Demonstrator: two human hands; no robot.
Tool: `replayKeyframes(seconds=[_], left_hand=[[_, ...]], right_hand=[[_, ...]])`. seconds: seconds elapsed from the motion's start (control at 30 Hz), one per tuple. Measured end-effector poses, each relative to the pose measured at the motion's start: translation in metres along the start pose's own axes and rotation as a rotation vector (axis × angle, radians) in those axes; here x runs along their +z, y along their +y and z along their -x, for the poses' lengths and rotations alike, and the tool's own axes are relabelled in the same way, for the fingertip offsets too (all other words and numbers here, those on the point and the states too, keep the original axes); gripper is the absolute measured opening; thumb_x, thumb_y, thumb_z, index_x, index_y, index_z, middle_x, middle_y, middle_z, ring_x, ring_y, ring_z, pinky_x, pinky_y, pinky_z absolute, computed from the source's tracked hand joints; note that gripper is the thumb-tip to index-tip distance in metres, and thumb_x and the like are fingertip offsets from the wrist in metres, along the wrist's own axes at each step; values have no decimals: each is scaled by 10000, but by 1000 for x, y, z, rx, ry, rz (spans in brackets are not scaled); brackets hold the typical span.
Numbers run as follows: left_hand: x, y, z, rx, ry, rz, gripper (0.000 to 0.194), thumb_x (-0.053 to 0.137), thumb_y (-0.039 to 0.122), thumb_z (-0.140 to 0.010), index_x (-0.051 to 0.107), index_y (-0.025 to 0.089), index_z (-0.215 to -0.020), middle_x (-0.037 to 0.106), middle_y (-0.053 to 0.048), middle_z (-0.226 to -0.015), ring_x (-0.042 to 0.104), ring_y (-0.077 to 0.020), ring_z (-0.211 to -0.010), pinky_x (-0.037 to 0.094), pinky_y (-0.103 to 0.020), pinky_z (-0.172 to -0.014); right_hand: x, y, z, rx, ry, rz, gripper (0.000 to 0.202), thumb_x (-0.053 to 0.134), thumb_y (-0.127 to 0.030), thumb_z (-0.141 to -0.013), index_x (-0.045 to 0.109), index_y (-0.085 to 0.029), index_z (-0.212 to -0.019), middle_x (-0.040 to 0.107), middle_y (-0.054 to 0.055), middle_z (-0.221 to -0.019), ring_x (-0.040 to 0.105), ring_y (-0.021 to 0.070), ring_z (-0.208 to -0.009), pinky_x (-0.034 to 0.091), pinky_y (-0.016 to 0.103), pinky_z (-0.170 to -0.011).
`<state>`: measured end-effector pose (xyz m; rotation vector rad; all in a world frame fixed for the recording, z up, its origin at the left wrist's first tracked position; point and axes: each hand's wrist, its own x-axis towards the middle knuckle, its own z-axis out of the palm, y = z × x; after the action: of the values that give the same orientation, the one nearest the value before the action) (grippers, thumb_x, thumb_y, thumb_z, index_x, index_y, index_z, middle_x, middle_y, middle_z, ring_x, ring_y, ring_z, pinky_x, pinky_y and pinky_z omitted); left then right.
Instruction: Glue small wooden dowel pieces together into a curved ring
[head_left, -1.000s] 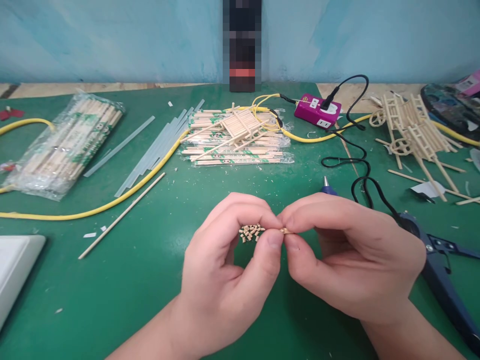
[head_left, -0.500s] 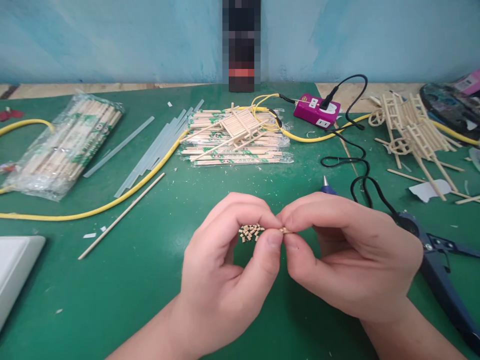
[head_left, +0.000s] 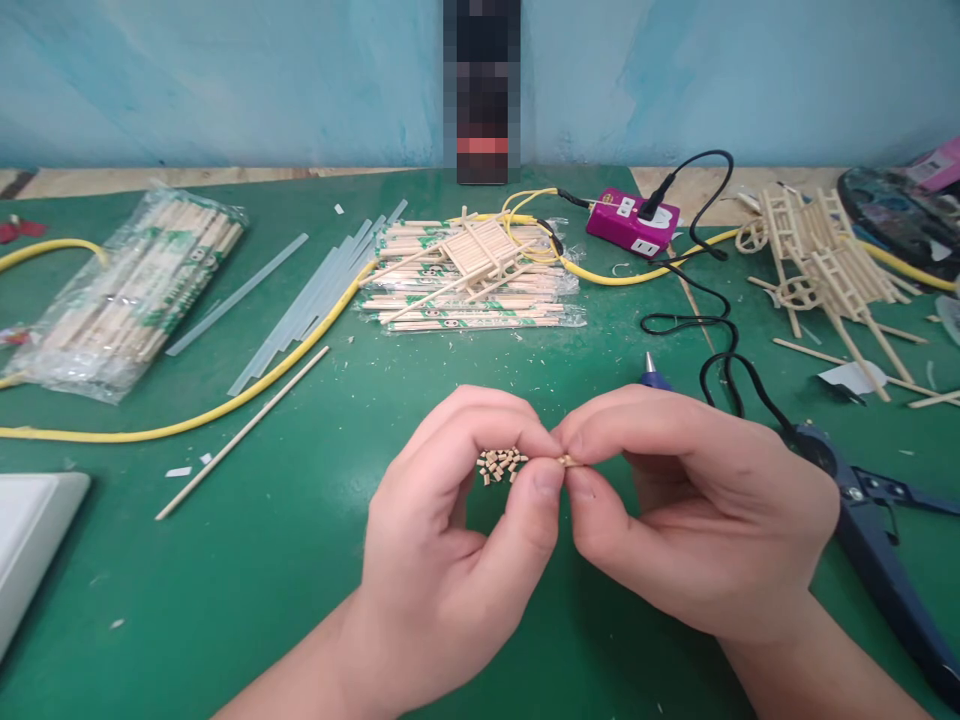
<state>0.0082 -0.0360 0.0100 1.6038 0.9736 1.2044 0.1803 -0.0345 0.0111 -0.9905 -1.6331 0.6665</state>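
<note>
My left hand (head_left: 465,530) and my right hand (head_left: 690,500) meet fingertip to fingertip near the middle of the view. Between their thumbs and index fingers is a tiny light wooden piece (head_left: 568,461), mostly covered by the fingertips; both hands pinch it. Several short cut wooden bits (head_left: 499,466) lie in a small pile on the green table, seen through the curl of my left hand. The blue tip of a tool (head_left: 651,370) shows just behind my right hand.
Wrapped chopstick packs (head_left: 480,310) bear a small stick frame (head_left: 480,250). Around are a yellow cable (head_left: 172,433), glue sticks (head_left: 315,290), a loose stick (head_left: 244,432), a purple power socket (head_left: 634,222), stick models (head_left: 825,260), blue-handled cutters (head_left: 885,570) and a white object (head_left: 34,540).
</note>
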Motion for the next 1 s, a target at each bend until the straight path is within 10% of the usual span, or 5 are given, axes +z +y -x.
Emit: replayKeyframes(seconds=[1.0], left_hand=[[2, 1, 1, -31, 19, -17, 123, 640, 121, -1016, 680, 235, -1040, 671, -37, -995, 671, -181, -940, 568, -341, -790]], right_hand=[[0, -1, 1, 8, 1, 8, 323, 700, 46, -745, 709, -211, -941, 754, -10, -850, 711, 153, -769, 621, 302, -678]])
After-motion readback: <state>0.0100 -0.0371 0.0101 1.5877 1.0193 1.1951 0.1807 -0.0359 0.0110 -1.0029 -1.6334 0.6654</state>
